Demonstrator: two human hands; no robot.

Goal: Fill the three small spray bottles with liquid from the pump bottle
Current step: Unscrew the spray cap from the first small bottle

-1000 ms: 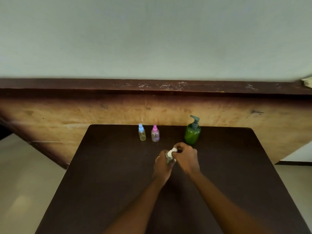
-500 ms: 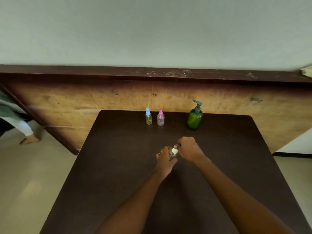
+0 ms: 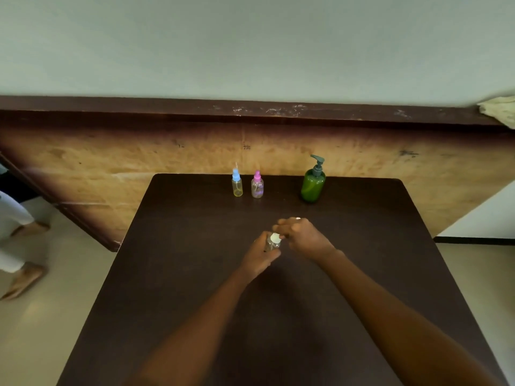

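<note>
Twisting a cap seems our step: left grip point(image 3: 259, 254) wraps the small clear plastic spray bottle point(image 3: 271, 245) mid-desk point(image 3: 195, 274), right grip point(image 3: 303, 238) pinches its white cap point(image 3: 275, 237). Once that is off, we must fetch the green plastic pump bottle point(image 3: 313, 185), well apart at the far edge.

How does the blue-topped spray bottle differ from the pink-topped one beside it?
The blue-topped bottle has a blue spray head; the pink-topped bottle has a pink one. The blue-topped bottle looks yellowish through its clear body, the pink-topped bottle purplish. The blue-topped bottle stands left of the pink-topped bottle. Both are small, upright and untouched near the far edge of the table.
</note>
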